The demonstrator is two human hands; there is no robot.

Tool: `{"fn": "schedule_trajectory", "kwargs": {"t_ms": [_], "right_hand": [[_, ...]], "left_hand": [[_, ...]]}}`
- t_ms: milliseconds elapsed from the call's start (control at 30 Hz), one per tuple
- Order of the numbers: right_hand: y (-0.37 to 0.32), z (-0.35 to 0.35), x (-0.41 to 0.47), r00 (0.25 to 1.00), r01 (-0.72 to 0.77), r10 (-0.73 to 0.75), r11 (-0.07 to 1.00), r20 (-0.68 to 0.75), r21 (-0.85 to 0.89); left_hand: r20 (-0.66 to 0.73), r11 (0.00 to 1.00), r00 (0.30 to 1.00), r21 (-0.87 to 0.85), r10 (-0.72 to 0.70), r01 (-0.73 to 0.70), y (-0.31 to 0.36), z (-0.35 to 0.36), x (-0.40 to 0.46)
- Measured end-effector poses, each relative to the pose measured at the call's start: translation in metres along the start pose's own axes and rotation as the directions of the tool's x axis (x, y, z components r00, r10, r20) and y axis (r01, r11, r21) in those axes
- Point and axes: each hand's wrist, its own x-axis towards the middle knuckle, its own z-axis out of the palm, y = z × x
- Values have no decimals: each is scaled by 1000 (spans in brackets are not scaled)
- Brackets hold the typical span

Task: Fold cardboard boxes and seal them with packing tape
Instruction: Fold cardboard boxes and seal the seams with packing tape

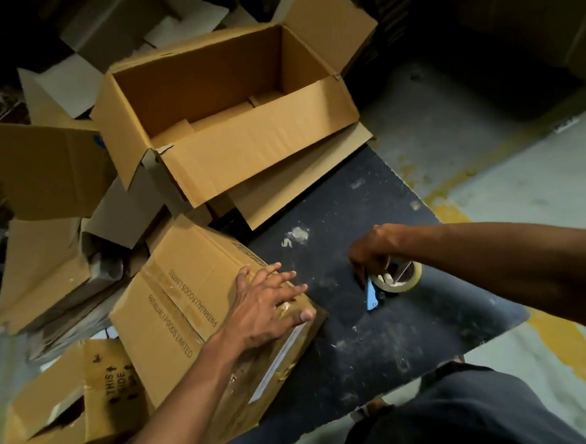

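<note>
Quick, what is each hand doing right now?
Left hand: open, fingers spread, pressing on the flat cardboard box.
Right hand: gripping the tape dispenser on the black table.

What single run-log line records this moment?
left hand: flat on closed box | right hand: grips tape dispenser on table | open box: behind

A left hand [269, 305] presses flat on a closed cardboard box [201, 316]. Right of that box, the right hand [372, 251] grips a tape dispenser [391, 281] (blue-handled) on a black table [377, 336].
</note>
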Motion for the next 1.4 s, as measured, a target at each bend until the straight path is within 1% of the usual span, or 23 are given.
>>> {"fn": "schedule_trajectory", "kwargs": {"t_ms": [67, 133, 233, 267, 333, 367, 400, 433, 467, 500, 533, 567, 600, 667, 733, 800, 867, 933, 1000, 1033, 1133, 1267, 1400], "right_hand": [[7, 2, 4, 999, -26, 27, 999, -44, 27], [10, 5, 9, 991, -75, 80, 996, -103, 56], [10, 10, 12, 980, -142, 148, 988, -129, 58], [8, 11, 13, 967, -164, 171, 985, -189, 50], [0, 12, 22, 879, -194, 221, 975, -422, 105], [-7, 12, 29, 817, -127, 240, 962, -524, 242], [-18, 12, 36, 767, 35, 247, 905, -592, 424], [-32, 13, 42, 743, 253, 248, 755, -621, 604], [-49, 14, 48, 741, 454, 239, 510, -627, 731], [-66, 16, 54, 754, 562, 228, 262, -616, 784], [-83, 19, 60, 775, 588, 220, 93, -592, 804], [-95, 24, 64, 792, 584, 204, 23, -576, 811], [-104, 30, 67, 795, 581, 195, 27, -575, 813], [-111, 46, 80, 778, 573, 230, 125, -585, 810], [-105, 63, 91, 783, 539, 278, 145, -557, 830], [-98, 74, 94, 808, 499, 302, 109, -506, 860], [-95, 78, 91, 828, 487, 320, -6, -460, 873], [-98, 70, 83, 827, 525, 301, -117, -474, 843], [-105, 59, 82, 818, 556, 271, -149, -507, 817], [-108, 55, 83, 817, 558, 259, -130, -515, 820], [-109, 55, 90, 810, 531, 288, 12, -511, 848], [-96, 68, 85, 780, 521, 327, 136, -534, 843], [-97, 68, 70, 669, 601, 420, 180, -614, 778]], "left_hand": [[-139, 989, 987, -138, -79, 59, -10, 7, 2], [-270, 977, 946, -161, -177, 137, -20, 14, 2], [-321, 969, 917, -148, -237, 199, -25, 27, 0], [-325, 966, 914, -166, -241, 196, -25, 29, 0], [-344, 958, 904, -218, -256, 188, -25, 32, 1], [-352, 952, 897, -242, -267, 188, -25, 32, 2], [-357, 948, 893, -257, -275, 189, -25, 32, 2], [-362, 946, 890, -264, -278, 188, -25, 32, 3], [-365, 946, 888, -265, -278, 187, -25, 32, 3], [-366, 947, 889, -261, -276, 187, -25, 32, 3], [-362, 948, 890, -255, -277, 191, -26, 32, 3], [-356, 948, 892, -249, -279, 197, -27, 32, 3], [-352, 948, 893, -247, -282, 202, -28, 33, 3], [-350, 944, 892, -258, -288, 204, -27, 33, 3], [-359, 939, 884, -277, -298, 204, -25, 32, 4], [-372, 936, 878, -291, -301, 198, -23, 31, 4], [-380, 936, 875, -297, -299, 191, -23, 31, 4], [-383, 934, 874, -302, -300, 188, -23, 32, 6], [-384, 936, 873, -294, -300, 192, -23, 33, 6], [-386, 939, 874, -287, -296, 192, -23, 33, 6], [-391, 945, 876, -272, -281, 182, -24, 33, 7], [-374, 945, 879, -251, -295, 211, -27, 34, 9], [-381, 936, 860, -231, -340, 267, -38, 31, 15]]}}
